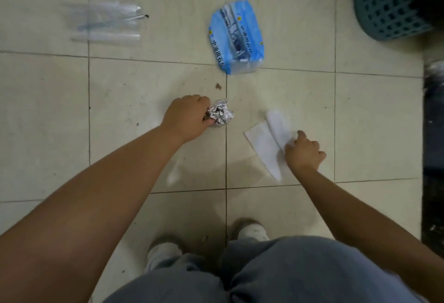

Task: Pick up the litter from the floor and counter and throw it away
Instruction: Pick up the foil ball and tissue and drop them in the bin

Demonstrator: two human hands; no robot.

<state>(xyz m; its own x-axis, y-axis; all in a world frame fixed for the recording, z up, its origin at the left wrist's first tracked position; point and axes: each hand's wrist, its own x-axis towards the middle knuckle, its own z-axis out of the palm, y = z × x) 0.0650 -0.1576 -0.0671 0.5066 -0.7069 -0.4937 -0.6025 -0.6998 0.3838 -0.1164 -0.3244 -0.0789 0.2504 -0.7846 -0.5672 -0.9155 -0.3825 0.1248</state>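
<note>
I look straight down at a tiled floor. My left hand (186, 117) grips a crumpled ball of silver foil (221, 115) at floor level in the middle of the view. To its right, my right hand (304, 152) pinches a white paper tissue (269, 141) that lies partly flat on the tiles. Farther ahead lies a blue plastic tissue pack (236, 37). At the upper left, a clear plastic bag (105, 23) rests on the floor. A teal lattice waste basket (394, 2) stands at the upper right corner.
A dark cabinet base (433, 158) runs along the right edge. My two feet in pale shoes (252, 230) and grey trousers fill the bottom. Small brown crumbs (218, 86) dot the tiles near the foil.
</note>
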